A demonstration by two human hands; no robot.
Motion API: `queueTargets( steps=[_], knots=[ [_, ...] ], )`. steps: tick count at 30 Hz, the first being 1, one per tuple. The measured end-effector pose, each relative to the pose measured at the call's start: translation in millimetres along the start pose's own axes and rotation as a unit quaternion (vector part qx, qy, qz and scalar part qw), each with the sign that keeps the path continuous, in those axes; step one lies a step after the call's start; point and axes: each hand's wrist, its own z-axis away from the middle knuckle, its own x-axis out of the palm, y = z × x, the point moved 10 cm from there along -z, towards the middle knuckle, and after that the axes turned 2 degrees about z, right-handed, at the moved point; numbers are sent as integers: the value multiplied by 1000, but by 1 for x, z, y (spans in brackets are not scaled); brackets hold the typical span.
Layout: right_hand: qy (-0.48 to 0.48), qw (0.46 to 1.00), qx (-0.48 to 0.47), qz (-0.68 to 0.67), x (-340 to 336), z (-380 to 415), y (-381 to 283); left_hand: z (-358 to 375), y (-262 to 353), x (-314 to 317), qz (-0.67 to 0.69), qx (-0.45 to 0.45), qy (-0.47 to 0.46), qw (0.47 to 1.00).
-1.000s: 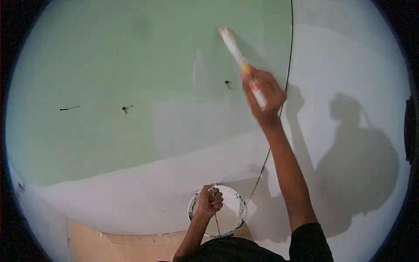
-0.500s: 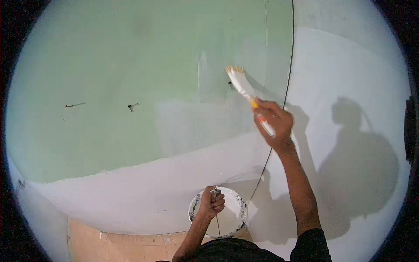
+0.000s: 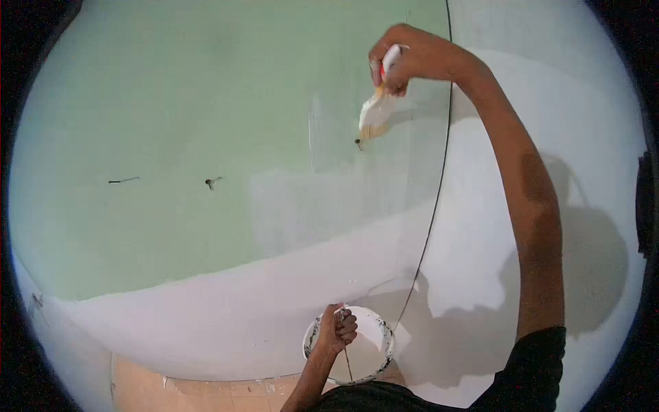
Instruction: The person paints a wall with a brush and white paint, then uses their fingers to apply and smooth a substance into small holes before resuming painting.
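My right hand is closed around the handle of a paintbrush. The brush points downward, its pale bristles against or very near the green wall, just above a nail. White paint coats the brush's middle part. Low in the view, my left hand is closed on the wire handle of a white bucket. Pale paint lies inside the bucket, and dark smears mark its rim. A thin whitish paint patch covers part of the green below the nail.
Two more metal fixings, a nail and a hook-like piece, stick out of the green wall. A dark cable runs down near the corner. The adjoining white wall bears shadows. Tan floor tiles show at the bottom.
My right hand has risen and turned over, so the brush that pointed up now points down. My left hand and the bucket sit slightly lower in view.
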Motion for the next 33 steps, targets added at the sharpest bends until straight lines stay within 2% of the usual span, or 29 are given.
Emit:
queueTargets(
  steps=[2,4,6,8,10,12,13,14,15,17,18,19,20,22,23,26,28,32,33],
  knots=[
    [-7,1000,2,6,-17,-14,-3,-3,-2,1,18,-1,-29,999],
    [-2,1000,21,20,-45,-10,-43,1,-2,6,25,5,-3,1000],
    [95,994,-14,55,-80,-10,-62,1,-3,6,17,-6,-3,1000],
    [130,985,-102,55,-93,-13,-68,-1,-3,4,22,-11,-7,1000],
    [167,976,-111,84,-91,-1,-70,2,-3,7,24,-14,-13,1000],
    [261,922,-233,167,-80,27,-82,6,-1,12,8,1,-10,1000],
    [328,828,-325,319,-53,52,-93,6,-2,12,9,0,-11,1000],
    [365,833,-253,329,-34,54,-71,6,-5,11,21,-5,-2,1000],
    [377,835,-227,330,-5,60,-62,5,-4,9,30,-9,5,999],
    [379,816,-244,361,62,62,-46,6,-2,9,13,3,16,1000],
    [365,833,-237,342,92,63,-34,4,1,5,-2,16,29,999],
    [341,837,-228,362,116,65,-35,2,-2,4,15,-5,0,1000],
    [359,821,-246,370,135,72,-36,0,1,5,13,-3,-4,1000],
    [363,834,-234,342,155,82,-39,-1,-3,3,45,-22,9,999],
    [353,841,-236,336,162,88,-40,-5,-3,4,54,-17,-38,998],
    [332,861,-236,304,170,100,-42,-8,-4,-5,54,-8,1,998],
    [322,874,-234,278,164,104,-43,-7,-2,1,46,-14,-17,999],
    [337,876,-238,251,124,109,-59,-11,-2,-11,39,-13,20,999],
    [347,891,-212,201,105,107,-56,-12,-1,-11,30,-12,7,999]
  ],
)
